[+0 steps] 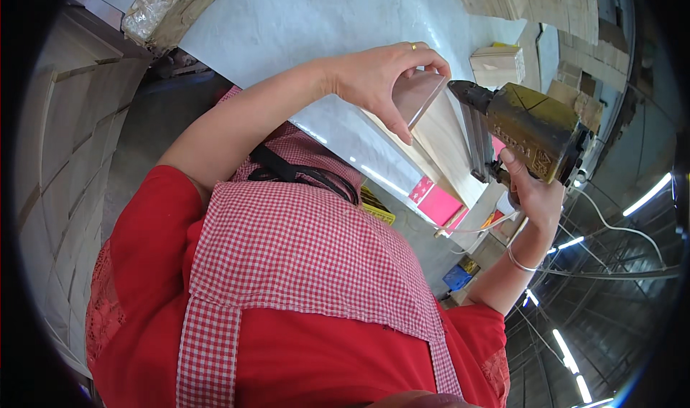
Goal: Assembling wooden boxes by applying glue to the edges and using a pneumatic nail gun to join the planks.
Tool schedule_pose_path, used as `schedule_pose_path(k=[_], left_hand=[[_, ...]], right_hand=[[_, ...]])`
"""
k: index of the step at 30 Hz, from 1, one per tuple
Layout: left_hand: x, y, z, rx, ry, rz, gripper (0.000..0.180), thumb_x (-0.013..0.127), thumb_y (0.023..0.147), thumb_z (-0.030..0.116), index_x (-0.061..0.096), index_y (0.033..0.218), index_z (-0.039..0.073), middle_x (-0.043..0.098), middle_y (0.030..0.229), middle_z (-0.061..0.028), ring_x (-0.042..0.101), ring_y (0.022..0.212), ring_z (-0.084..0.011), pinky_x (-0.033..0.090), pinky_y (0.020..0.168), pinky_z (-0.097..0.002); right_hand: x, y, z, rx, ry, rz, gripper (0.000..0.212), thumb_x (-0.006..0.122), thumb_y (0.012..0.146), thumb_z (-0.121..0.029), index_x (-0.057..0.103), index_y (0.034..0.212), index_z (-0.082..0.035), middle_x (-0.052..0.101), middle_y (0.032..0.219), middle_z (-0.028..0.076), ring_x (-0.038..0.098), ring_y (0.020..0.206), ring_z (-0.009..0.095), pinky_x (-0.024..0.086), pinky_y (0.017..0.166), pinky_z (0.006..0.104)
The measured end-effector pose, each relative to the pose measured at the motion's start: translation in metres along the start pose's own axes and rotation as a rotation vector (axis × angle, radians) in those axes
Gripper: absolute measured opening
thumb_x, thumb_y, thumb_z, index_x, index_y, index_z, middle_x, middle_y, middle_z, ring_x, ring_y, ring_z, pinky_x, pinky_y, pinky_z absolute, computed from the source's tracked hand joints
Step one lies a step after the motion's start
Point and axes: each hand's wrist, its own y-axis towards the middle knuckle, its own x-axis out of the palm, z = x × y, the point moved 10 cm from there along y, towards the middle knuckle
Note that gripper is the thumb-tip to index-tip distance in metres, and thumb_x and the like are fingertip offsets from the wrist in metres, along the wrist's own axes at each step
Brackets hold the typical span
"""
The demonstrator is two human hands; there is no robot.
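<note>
My left hand (381, 77) curves its thumb and fingers round a small brownish flat piece (418, 95) with a pale edge, standing up from the work. My right hand (535, 192) grips the handle of a nail gun (532, 129) with a worn yellow-and-black body. The gun's dark nose points left, close beside the fingertips of my left hand. Whether the nose touches the piece, I cannot tell. Below the piece and the gun lies a pale wooden panel (451, 143) on the table (287, 34).
Pink sheet material (438, 208) lies at the table's near edge. Stacked wooden pieces (496, 66) stand at the far right, and more stacks (72, 135) rise on the left. A pale air hose (618, 228) trails right of my arm. A blue bin (456, 277) sits lower down.
</note>
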Motion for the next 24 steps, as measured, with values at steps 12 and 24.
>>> schedule_pose_path(k=[12,24], left_hand=[[0.000,-0.006,0.003,0.066,0.111,0.042,0.101,0.092,0.052,0.034,0.047,0.140,0.014,0.052,0.130,-0.0056,0.051,0.108,-0.0260,0.042,0.101,-0.0375],[0.032,-0.034,0.004,0.148,0.831,0.454,0.067,0.065,0.085,0.019,0.040,0.145,0.000,0.049,0.141,-0.0163,0.047,0.129,-0.0312,0.036,0.108,-0.0460]], right_hand=[[0.002,0.009,-0.005,0.059,-0.034,-0.066,0.032,0.083,0.083,-0.021,0.071,0.103,0.000,0.069,0.090,0.003,0.058,0.076,0.010,0.046,0.068,0.0270],[0.010,-0.011,-0.020,-0.215,0.117,-0.047,0.036,0.085,0.079,-0.011,0.068,0.108,0.002,0.073,0.100,0.006,0.066,0.090,0.014,0.053,0.081,0.0312]])
